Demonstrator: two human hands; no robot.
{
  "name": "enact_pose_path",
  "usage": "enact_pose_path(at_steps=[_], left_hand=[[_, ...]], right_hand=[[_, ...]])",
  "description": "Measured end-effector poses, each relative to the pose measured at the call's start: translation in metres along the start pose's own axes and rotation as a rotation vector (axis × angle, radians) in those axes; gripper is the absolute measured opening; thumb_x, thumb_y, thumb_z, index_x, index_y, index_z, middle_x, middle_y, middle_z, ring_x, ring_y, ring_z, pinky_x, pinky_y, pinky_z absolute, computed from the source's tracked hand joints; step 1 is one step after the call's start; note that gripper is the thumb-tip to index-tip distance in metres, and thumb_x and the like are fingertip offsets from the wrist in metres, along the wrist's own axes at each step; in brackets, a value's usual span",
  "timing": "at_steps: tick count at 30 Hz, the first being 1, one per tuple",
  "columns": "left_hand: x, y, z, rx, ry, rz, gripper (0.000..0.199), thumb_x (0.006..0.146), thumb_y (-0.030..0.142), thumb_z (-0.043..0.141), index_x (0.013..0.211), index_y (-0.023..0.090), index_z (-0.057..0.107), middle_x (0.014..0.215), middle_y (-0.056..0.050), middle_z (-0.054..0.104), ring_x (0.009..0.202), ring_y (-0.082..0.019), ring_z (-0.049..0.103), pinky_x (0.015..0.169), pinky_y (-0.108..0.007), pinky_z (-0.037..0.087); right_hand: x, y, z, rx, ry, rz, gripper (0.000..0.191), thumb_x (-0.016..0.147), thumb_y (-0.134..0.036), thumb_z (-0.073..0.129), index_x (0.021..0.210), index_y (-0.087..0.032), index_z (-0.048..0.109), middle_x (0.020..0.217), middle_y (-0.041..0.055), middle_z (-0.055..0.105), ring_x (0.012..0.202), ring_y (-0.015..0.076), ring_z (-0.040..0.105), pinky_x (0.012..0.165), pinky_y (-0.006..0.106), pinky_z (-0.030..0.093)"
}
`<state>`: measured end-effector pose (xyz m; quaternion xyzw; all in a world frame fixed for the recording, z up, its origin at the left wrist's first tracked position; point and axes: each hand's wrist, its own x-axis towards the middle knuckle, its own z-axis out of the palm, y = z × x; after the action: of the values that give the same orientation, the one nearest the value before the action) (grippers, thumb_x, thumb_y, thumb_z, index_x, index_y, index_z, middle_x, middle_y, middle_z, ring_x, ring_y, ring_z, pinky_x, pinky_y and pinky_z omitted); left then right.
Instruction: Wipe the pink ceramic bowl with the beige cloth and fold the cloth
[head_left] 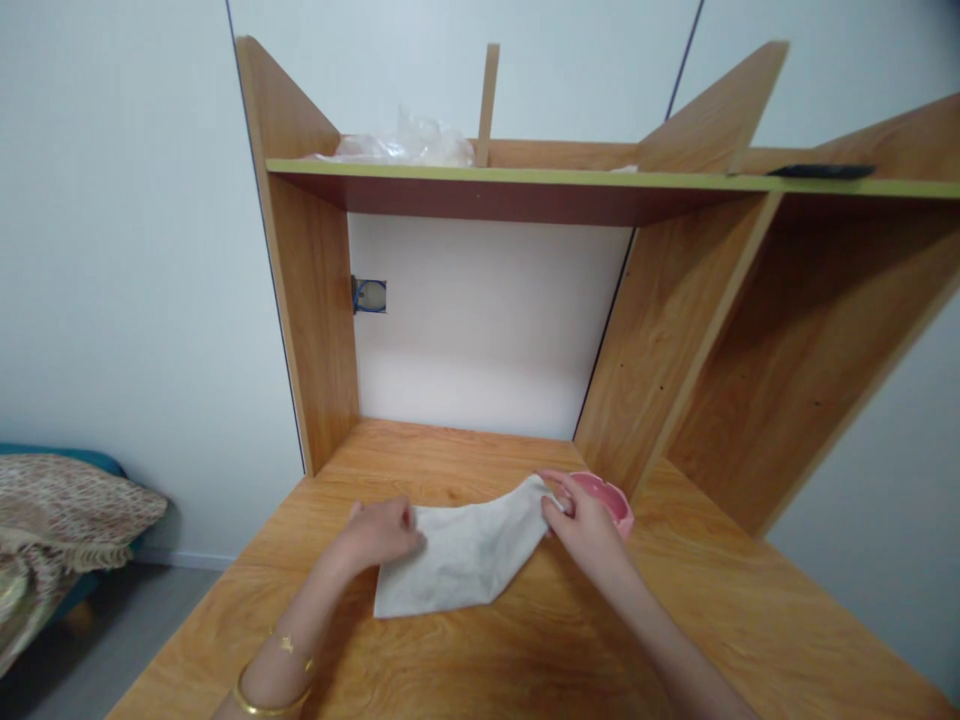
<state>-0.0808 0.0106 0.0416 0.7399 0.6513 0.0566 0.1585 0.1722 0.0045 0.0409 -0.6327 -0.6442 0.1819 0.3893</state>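
A pale grey-white cloth [469,560] is stretched between my two hands over the wooden desk. My left hand [381,532] pinches its upper left corner, fingers closed. At the upper right corner, my right hand [576,510] grips the cloth between thumb and fingers and holds that end slightly raised. The cloth's lower edge hangs close to the desktop; whether it touches the wood I cannot tell. Just behind my right hand sits a pink bowl-like container [611,500], partly hidden by that hand.
The wooden desktop [480,670] meets a shelf unit [319,300] with upright side panels. Up on the shelf lie a clear plastic bag [409,142] and a flat black object [825,171]. An uncovered wall socket box [370,295] shows at the back. A patterned cushion [75,505] is at far left.
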Motion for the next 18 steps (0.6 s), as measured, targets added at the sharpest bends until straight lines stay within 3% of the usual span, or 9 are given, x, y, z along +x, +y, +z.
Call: enact_pose_path(at_steps=[4, 7, 12, 18], left_hand=[[-0.028, 0.013, -0.006, 0.172, -0.195, 0.147, 0.023, 0.059, 0.034, 0.06, 0.077, 0.02, 0.059, 0.084, -0.004, 0.065, 0.086, -0.024, 0.057, 0.085, -0.04, 0.032], [-0.039, 0.017, -0.007, 0.219, -0.22, 0.155, 0.03, 0.055, 0.035, 0.064, 0.081, 0.02, 0.06, 0.09, -0.006, 0.064, 0.093, -0.026, 0.054, 0.086, -0.04, 0.032], [-0.043, 0.011, -0.005, 0.231, -0.211, 0.117, 0.035, 0.052, 0.032, 0.066, 0.084, 0.02, 0.06, 0.094, -0.006, 0.062, 0.095, -0.027, 0.052, 0.085, -0.038, 0.034], [-0.042, 0.009, -0.004, 0.268, -0.175, 0.154, 0.024, 0.058, 0.019, 0.054, 0.08, 0.018, 0.063, 0.094, -0.007, 0.062, 0.093, -0.024, 0.053, 0.082, -0.034, 0.036]], right_hand=[[-0.008, 0.028, -0.005, 0.105, -0.063, -0.031, 0.036, 0.068, -0.033, 0.041, 0.093, -0.016, 0.062, 0.058, 0.0005, 0.059, 0.057, 0.0158, 0.056, 0.055, 0.024, 0.041], [-0.015, 0.048, -0.007, 0.156, -0.115, 0.02, 0.034, 0.064, -0.039, 0.041, 0.076, -0.017, 0.064, 0.06, 0.0016, 0.059, 0.052, 0.0147, 0.054, 0.049, 0.024, 0.04], [-0.025, 0.066, -0.014, 0.272, -0.232, 0.257, 0.051, 0.062, -0.046, 0.036, 0.091, -0.013, 0.062, 0.043, -0.0051, 0.046, 0.029, 0.01, 0.039, 0.034, 0.023, 0.027], [-0.031, 0.071, -0.022, 0.343, -0.403, 0.244, 0.048, 0.056, -0.037, 0.046, 0.099, -0.017, 0.057, 0.059, -0.0031, 0.056, 0.035, 0.0072, 0.042, 0.039, 0.021, 0.032]])
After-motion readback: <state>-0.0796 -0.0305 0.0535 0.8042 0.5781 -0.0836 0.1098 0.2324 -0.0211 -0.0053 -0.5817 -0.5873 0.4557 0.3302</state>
